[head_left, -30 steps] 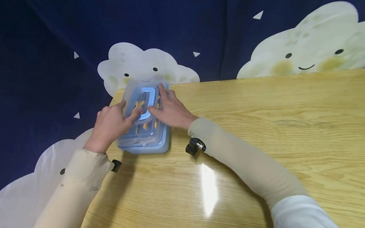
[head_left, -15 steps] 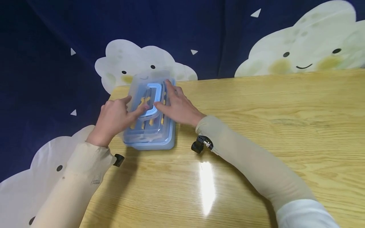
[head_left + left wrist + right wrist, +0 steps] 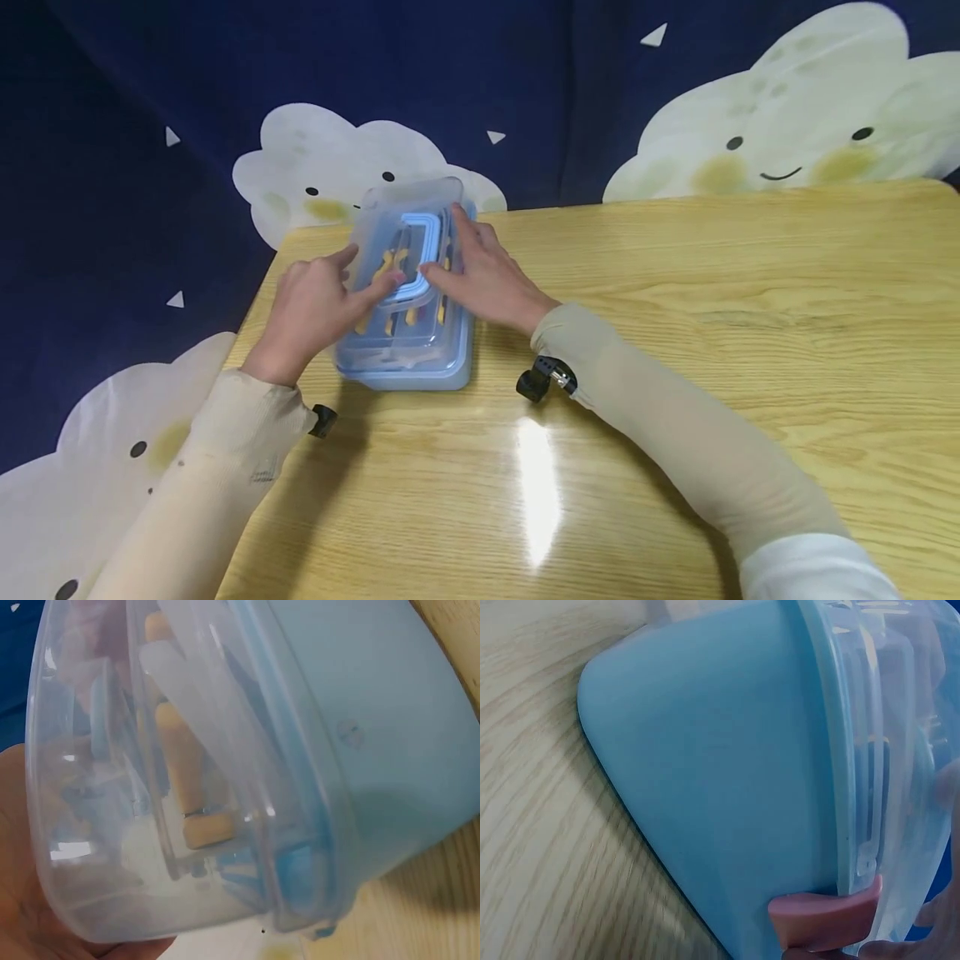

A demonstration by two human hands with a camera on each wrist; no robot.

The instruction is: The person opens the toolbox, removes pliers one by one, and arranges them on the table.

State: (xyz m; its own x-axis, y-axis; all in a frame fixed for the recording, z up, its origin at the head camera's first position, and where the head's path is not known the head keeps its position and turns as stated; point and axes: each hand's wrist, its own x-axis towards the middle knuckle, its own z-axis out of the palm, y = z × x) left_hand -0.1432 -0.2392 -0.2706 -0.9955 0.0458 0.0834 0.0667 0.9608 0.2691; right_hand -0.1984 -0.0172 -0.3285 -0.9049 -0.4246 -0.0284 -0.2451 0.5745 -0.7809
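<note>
A light-blue storage box (image 3: 420, 381) with a tall clear lid (image 3: 378, 354) stands at the table's left back corner. A pale-blue carrying handle (image 3: 431, 250) lies folded down on its top. Through the plastic show yellow-tan handled pieces (image 3: 180, 757), their kind unclear. My left hand (image 3: 309, 304) grips the lid's left side, its thumb on top. My right hand (image 3: 491, 279) holds the right side, thumb on the lid and index finger along the edge. In the right wrist view, fingertips touch beside a pink latch (image 3: 825, 919) at the rim. Other fingers are partly hidden.
The pale wooden table (image 3: 675, 333) extends far to the right. Behind it hangs a dark-blue curtain (image 3: 540, 83) printed with white clouds. The table's left edge runs close to the box and the left forearm.
The box has moved rightward against the backdrop, and both hands have travelled with it. Their hold on the lid looks nearly the same. The head view has also shifted slightly.
</note>
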